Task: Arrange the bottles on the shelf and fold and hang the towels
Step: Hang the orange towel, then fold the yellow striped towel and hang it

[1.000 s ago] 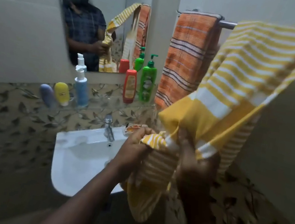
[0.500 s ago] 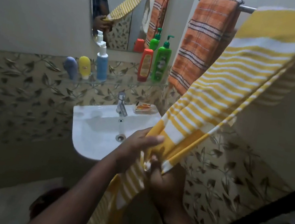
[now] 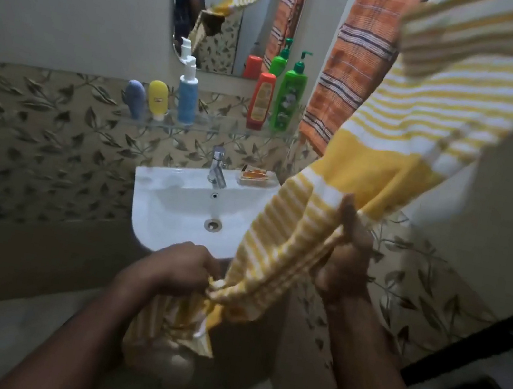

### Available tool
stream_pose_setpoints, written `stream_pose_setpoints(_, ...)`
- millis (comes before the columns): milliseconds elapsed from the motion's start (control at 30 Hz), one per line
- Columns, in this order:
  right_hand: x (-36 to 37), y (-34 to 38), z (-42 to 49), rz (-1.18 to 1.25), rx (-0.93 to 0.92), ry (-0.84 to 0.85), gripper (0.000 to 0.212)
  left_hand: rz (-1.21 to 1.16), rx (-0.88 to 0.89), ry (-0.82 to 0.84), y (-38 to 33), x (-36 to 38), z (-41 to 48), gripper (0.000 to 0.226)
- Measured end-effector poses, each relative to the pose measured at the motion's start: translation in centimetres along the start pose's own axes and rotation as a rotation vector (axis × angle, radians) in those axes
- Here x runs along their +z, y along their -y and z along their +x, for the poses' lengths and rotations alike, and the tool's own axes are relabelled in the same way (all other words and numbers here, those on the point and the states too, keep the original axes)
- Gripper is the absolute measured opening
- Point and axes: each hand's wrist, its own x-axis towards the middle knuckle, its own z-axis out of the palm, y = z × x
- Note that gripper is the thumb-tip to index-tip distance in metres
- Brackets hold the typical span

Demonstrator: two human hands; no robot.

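The big yellow-and-white striped cloth towel (image 3: 390, 155) slants from the upper right corner down to the front of the white ceramic basin (image 3: 173, 194). Its top runs out of view, so I cannot tell what carries it. The hands are apart and both clamped on it. The right hand (image 3: 345, 263) grips the bunched middle, and the left hand (image 3: 182, 266), lower down, pinches the hem. The step looks like squaring the towel for a fold. To do it well, draw the two hands apart until the stripes lie flat. Then match corner to corner and keep the loose end off the wet basin.

By count there are two towels: this one and the orange towel with dark bands (image 3: 353, 74), hanging by the mirror. There is one basin and one glass shelf (image 3: 211, 130). Five bottles stand on the shelf:
- a green pump bottle (image 3: 289, 98)
- a red-orange bottle (image 3: 261, 100)
- a blue pump bottle (image 3: 187, 94)
- a yellow tube (image 3: 157, 98)
- a violet-blue tube (image 3: 135, 97)
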Motion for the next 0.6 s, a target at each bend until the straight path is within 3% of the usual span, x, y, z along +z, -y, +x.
stream_pose_setpoints(67,-0.1,-1.7,-1.1,-0.06,0.069,0.005,0.059,0.037,-0.101,-0.079,0.4,0.1,0.1,0.038)
stream_pose_setpoints(133,-0.1,-3.9,-2.2,-0.162,0.146,-0.044,0.024,-0.213,-0.106,-0.238,0.7,0.0,0.3,0.04)
stream_pose_setpoints(233,-1.1,-7.2,-3.1,-0.229,0.343,-0.032,0.039,-0.713,-0.051,-0.465,0.5,0.1,0.4,0.038)
stream_pose_setpoints(300,-1.9,-8.7,-3.6,-0.334,0.368,-0.061,0.019,-0.825,-0.013,-0.519,0.0,0.1,0.8,0.026)
stream_pose_setpoints(400,-4.2,-9.9,-4.9,-0.467,0.171,-0.102,0.027,-0.973,0.04,-0.476,-0.5,0.3,1.1,0.015)
stream_pose_setpoints(533,-8.0,-10.3,-6.2,-0.771,-0.179,0.035,0.025,-1.132,0.112,-0.278,-0.4,1.3,1.9,0.014)
stream_pose_setpoints(600,-9.9,-10.5,-6.4,-0.736,-0.142,0.013,0.037,-1.162,0.113,-0.211,-0.5,1.9,2.4,0.014)
